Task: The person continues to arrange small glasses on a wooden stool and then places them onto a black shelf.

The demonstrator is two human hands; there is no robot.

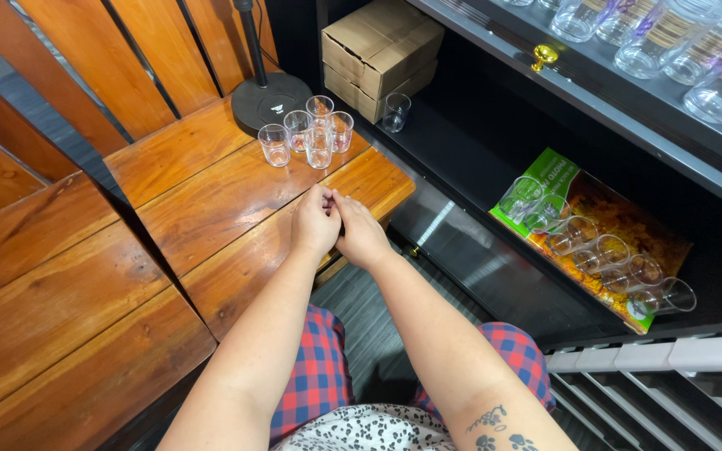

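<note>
both hands meet over the wooden table point(211, 200), just short of the small glasses.

the cluster of five clear shot glasses point(307, 132) stands past the fingertips. left hand point(316, 221) and right hand point(359, 234) touch, fingers curled; whether they pinch anything, i cannot tell. a boxed row of glasses point(599, 250) lies on the shelf at right.

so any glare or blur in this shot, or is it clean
Head view: mostly sharp; both hands, left hand and right hand, are crisp. A bright streak of glare lies on the dark cabinet shelf, and the wooden table shines glossy. The small glasses catch highlights; the shelf interior is dim.
</note>
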